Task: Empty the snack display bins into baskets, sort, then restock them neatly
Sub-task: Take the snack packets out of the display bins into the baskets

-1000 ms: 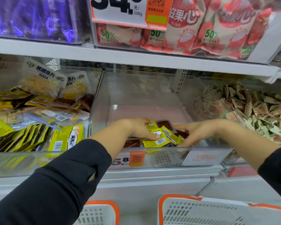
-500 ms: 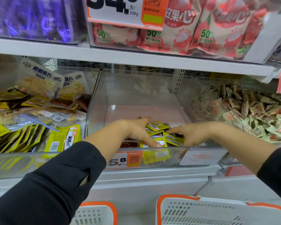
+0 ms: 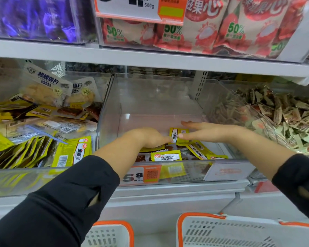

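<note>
My shelf (image 3: pixel 168 190) carries three clear bins side by side along its front edge. The left bin (image 3: pixel 43 177) is heaped with yellow fish-snack packets (image 3: pixel 68 155). The middle bin (image 3: pixel 228 171) has only a few yellow packets (image 3: pixel 166 156) lying against its front wall. The right bin (image 3: pixel 227 102) is piled with small wrapped candies (image 3: pixel 291 118). Above, an upper shelf (image 3: pixel 150 58) bears red bags (image 3: pixel 239 27).

The clear bin (image 3: pixel 150 97) in the middle of the shelf is mostly bare, with a few yellow snack packets (image 3: pixel 166 156) lying flat at its front. One yellow packet (image 3: pixel 177 135) stands upright behind them. Two white baskets with orange rims, a left basket (image 3: pixel 112 234) and a right basket (image 3: pixel 239 232), sit below the shelf.
</note>
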A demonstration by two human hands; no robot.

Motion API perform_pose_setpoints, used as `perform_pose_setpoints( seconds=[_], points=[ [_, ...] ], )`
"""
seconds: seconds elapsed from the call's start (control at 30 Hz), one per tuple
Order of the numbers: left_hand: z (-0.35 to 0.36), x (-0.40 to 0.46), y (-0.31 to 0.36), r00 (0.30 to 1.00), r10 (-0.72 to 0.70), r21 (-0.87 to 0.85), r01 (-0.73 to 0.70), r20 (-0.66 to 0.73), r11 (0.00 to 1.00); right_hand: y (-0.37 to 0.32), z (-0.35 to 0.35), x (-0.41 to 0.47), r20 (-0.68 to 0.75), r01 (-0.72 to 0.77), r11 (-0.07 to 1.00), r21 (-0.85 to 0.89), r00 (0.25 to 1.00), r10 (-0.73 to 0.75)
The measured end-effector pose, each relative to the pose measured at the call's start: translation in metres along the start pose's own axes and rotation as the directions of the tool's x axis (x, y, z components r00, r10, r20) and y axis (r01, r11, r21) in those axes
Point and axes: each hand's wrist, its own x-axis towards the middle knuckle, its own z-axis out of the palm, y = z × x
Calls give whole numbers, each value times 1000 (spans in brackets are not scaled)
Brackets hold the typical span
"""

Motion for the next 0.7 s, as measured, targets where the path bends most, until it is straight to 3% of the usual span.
perform_pose_setpoints(
  seconds=[0.07, 0.13, 0.23, 0.33, 0.5, 0.6, 0.7],
  points=[
    [-2, -4, 2, 975, 29, -16, -26, 220, 1000, -1, 8, 15, -45, 31, 998, -47, 998, -33],
    [-3, -6, -2, 953, 27, 57, -46, 300, 997, -1, 14, 25, 2, 36, 994, -104, 999, -36],
    [-2, -6, -6, 978, 30, 160, -64, 205, 985, 4, 14, 25, -10, 7, 998, -69, 1000, -8],
    [-3, -8, -3, 976, 77, 167, -112, 205, 980, 16, 9, 17, -39, -22, 1000, 16, 999, 23],
    [0, -6, -4, 962, 107, 60, -126, 249, 990, 17, -9, -14, 40, 29, 935, 355, 998, -46],
    [0, -9, -3, 956, 103, 35, -117, 273, 992, 16, -17, -25, 214, 18, 970, 241, 974, -72],
    [-1, -9, 0, 954, 112, 14, -121, 279, 993, 16, -15, -29, 358, -57, 987, 152, 934, -1]
  ],
)
